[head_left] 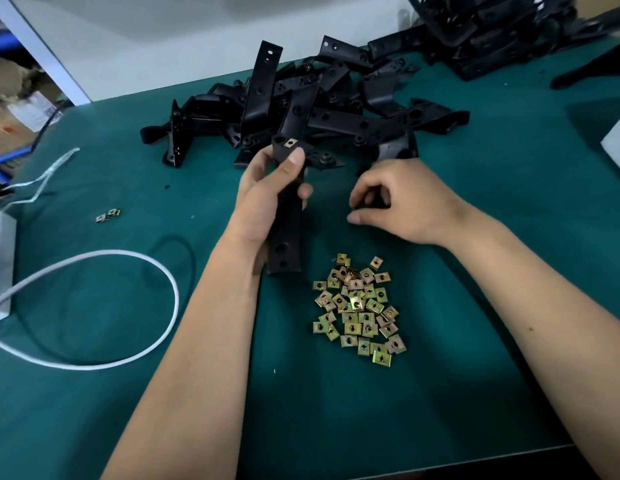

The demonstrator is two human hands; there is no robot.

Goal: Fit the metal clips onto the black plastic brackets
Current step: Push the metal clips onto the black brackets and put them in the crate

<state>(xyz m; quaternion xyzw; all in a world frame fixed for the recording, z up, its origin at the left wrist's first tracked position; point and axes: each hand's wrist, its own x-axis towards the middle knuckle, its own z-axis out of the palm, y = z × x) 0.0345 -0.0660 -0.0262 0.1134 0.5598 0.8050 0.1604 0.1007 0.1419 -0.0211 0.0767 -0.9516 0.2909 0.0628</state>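
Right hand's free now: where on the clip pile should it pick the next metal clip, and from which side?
Take a loose clip at the pile's far edge, nearest the right hand. Clips there lie flat and apart on the green mat, so their edges are exposed. Come from above and pinch two opposite edges. The middle is heaped and overlapping, harder to single out.

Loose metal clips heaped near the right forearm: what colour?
Yellowish gold with an iridescent tint, small square metal clips; head view.
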